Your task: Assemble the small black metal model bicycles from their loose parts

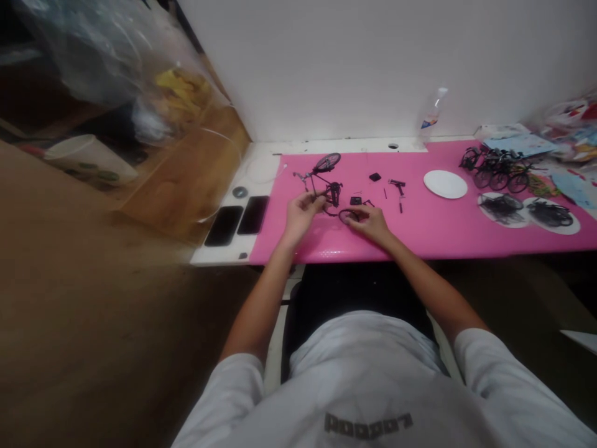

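A small black model bicycle frame [324, 180] with one wheel fitted lies on the pink mat [433, 227]. My left hand [302, 213] pinches the frame near its rear end. My right hand [370, 222] grips a loose black wheel [347, 216] that rests on the mat just right of the frame. Small black parts [374, 177] and a handlebar piece [398, 185] lie scattered behind my right hand.
Two dark phones [237, 221] lie on the white table edge at left. A white plate [444, 184], several finished model bicycles [499, 169], two plates of black parts [527, 210] and a plastic bottle [431, 117] stand to the right. Plastic bags sit at far left.
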Demonstrator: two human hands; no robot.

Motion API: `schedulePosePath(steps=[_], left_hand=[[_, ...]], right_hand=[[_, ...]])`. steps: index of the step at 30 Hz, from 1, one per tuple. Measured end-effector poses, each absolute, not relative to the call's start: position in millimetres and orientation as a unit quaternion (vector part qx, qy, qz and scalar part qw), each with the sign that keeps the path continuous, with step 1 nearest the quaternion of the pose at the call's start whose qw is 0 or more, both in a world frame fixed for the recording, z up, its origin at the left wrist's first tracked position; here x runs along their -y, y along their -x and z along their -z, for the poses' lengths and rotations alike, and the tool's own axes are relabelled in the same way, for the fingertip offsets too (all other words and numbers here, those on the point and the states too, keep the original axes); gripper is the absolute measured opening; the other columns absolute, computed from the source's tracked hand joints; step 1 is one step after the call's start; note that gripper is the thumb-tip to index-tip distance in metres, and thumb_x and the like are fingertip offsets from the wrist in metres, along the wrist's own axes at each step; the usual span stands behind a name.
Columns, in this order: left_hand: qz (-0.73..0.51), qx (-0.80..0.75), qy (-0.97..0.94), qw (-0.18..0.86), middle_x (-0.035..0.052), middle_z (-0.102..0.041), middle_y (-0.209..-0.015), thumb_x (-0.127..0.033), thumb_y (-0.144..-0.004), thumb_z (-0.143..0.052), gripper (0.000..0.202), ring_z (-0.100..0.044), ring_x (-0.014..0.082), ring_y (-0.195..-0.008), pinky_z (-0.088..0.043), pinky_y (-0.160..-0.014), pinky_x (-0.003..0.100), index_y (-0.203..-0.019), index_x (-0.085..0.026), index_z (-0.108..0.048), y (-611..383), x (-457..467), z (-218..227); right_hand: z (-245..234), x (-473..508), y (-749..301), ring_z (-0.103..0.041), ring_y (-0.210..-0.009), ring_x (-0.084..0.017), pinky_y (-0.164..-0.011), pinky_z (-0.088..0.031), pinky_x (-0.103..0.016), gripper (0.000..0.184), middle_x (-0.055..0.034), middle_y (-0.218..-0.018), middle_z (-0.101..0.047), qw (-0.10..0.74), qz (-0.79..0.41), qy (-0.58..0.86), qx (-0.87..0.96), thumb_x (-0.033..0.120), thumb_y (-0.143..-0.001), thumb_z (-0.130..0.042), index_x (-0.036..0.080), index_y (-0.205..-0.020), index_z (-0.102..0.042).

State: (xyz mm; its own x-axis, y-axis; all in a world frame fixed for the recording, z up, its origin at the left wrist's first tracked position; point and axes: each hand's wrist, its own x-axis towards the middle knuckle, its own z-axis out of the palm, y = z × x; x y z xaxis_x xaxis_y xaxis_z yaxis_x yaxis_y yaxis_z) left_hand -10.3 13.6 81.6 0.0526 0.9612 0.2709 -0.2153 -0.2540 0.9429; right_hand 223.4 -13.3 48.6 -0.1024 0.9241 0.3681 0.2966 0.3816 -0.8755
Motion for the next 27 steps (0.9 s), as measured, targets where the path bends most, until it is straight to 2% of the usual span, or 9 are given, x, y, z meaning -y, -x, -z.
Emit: schedulePosePath(steps=[7, 12, 18, 24, 27], left_hand=[[-0.561, -0.370, -0.524, 0.524, 0.0117, -0.084, -0.098, -0.054, -0.075, -0.097, 0.057, -0.082, 0.0213, -0.084, -0.066, -0.081, 0.033, -0.111, -0.013, -0.082, 4.4, -11.6, -79.9], [-0.538, -0.367, -0.538, 0.535, 0.0129, -0.084, -0.100, -0.053, -0.079, -0.094, 0.053, -0.081, 0.0197, -0.083, -0.065, -0.081, 0.032, -0.111, -0.012, -0.082, -5.0, -9.5, -68.8], [-0.524, -0.371, -0.539, 0.545, 0.0122, -0.085, -0.098, -0.050, -0.082, -0.092, 0.047, -0.080, 0.0190, -0.082, -0.064, -0.083, 0.032, -0.109, -0.013, -0.083, -14.8, -9.3, -52.9], [-0.521, -0.388, -0.534, 0.541, 0.0124, -0.086, -0.098, -0.051, -0.084, -0.092, 0.044, -0.080, 0.0197, -0.083, -0.064, -0.084, 0.033, -0.105, -0.014, -0.084, -19.8, -6.4, -46.9], [-0.516, -0.384, -0.541, 0.542, 0.0131, -0.086, -0.099, -0.051, -0.087, -0.089, 0.041, -0.080, 0.0201, -0.083, -0.064, -0.083, 0.033, -0.105, -0.014, -0.084, -20.5, -5.2, -44.4]], right_hand=[[-30.6, -10.6, -226.5, -0.080, -0.110, -0.029, -0.107, -0.064, -0.049, 0.055, -0.0114, -0.117, -0.084, 0.567, -0.397, 0.486, 0.533, 0.051, -0.074, -0.094, 0.021, -0.117, -0.080], [-27.2, -15.3, -228.6, -0.081, -0.103, -0.026, -0.100, -0.067, -0.045, 0.067, -0.0097, -0.111, -0.083, 0.568, -0.437, 0.465, 0.520, 0.057, -0.073, -0.093, 0.021, -0.126, -0.074], [-27.8, -14.8, -228.3, -0.081, -0.098, -0.028, -0.101, -0.067, -0.048, 0.050, -0.0109, -0.108, -0.084, 0.565, -0.437, 0.456, 0.531, 0.062, -0.077, -0.087, 0.022, -0.105, -0.080], [-24.2, -14.0, -227.6, -0.079, -0.082, -0.026, -0.081, -0.070, -0.047, 0.055, -0.0093, -0.108, -0.084, 0.547, -0.472, 0.459, 0.516, 0.065, -0.078, -0.084, 0.022, -0.111, -0.081], [-24.6, -12.1, -226.8, -0.078, -0.080, -0.025, -0.077, -0.070, -0.046, 0.060, -0.0085, -0.106, -0.083, 0.540, -0.478, 0.459, 0.519, 0.071, -0.075, -0.085, 0.023, -0.110, -0.081]])
